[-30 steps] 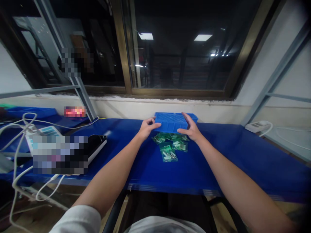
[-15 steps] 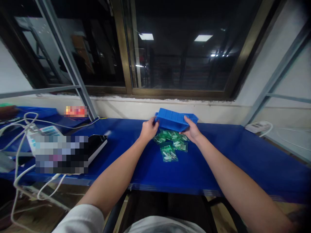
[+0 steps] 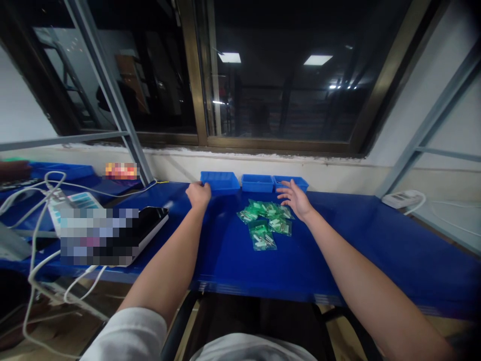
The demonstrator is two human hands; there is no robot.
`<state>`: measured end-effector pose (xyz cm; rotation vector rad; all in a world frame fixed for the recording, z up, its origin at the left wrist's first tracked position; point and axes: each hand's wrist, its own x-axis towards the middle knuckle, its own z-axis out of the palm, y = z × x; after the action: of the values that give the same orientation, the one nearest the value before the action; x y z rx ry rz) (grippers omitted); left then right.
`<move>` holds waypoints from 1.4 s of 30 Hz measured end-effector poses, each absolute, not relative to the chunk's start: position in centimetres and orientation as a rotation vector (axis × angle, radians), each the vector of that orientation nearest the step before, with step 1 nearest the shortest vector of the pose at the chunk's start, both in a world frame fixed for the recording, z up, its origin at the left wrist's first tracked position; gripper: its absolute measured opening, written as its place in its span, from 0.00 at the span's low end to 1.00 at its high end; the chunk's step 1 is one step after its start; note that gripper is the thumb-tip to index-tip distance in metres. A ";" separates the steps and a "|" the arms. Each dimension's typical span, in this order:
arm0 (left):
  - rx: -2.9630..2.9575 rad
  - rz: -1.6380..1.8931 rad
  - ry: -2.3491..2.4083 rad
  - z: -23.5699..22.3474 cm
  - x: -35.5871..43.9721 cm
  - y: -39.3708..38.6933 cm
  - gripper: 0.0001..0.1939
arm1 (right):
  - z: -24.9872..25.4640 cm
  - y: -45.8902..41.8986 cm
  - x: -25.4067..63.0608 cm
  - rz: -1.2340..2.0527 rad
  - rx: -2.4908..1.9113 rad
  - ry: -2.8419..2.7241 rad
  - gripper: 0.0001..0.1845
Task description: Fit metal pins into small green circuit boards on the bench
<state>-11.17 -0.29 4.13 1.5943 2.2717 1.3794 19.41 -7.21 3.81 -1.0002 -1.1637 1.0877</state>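
My left hand [image 3: 198, 195] sits loosely curled at the blue plastic bin [image 3: 220, 183] at twelve o'clock, gripping nothing; my right hand [image 3: 295, 199] is spread open. The bagged green circuit boards [image 3: 262, 235] lie centrally, within both hands' reach.

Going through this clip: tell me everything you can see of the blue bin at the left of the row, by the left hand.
The bin is an open-topped, rectangular, shallow tray of glossy blue moulded plastic with a flat rim. It sits upright on the blue table top, near the wall, leftmost of three blue bins, close beside the next bin. Its inside shows no clear contents from this angle. The fingertips of the left hand are at its left end, though whether they touch it cannot be told.
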 end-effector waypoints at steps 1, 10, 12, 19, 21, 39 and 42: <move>1.547 1.381 2.282 4.0 -11.4 -0.1 0.13 | 3.7 -7.1 19.4 1.077 -1.011 -1.170 0.26; 1.928 1.530 2.282 2.2 -9.0 -0.2 0.24 | 2.2 -6.2 19.9 0.765 -1.197 -1.411 0.29; 2.160 1.352 2.222 1.6 -7.9 -0.4 0.25 | 1.6 -6.0 20.0 0.564 -1.291 -1.568 0.29; 2.404 0.820 2.161 0.4 -6.9 1.5 0.34 | 0.1 -4.8 20.4 0.260 -1.442 -1.756 0.28; 2.472 0.702 2.125 0.5 -7.3 2.6 0.35 | -0.1 -4.6 20.5 0.265 -1.459 -1.749 0.28; 2.454 0.891 2.168 2.0 -3.3 4.3 0.44 | 0.5 -5.6 19.0 0.213 -1.725 -1.737 0.30; 2.662 1.002 1.983 3.1 -1.2 3.7 0.37 | 0.6 -5.6 19.0 0.209 -1.727 -1.731 0.29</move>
<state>-1.23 3.67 3.09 2.6616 1.9827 1.0019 19.00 -5.65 0.61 -1.7271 -1.7308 0.2091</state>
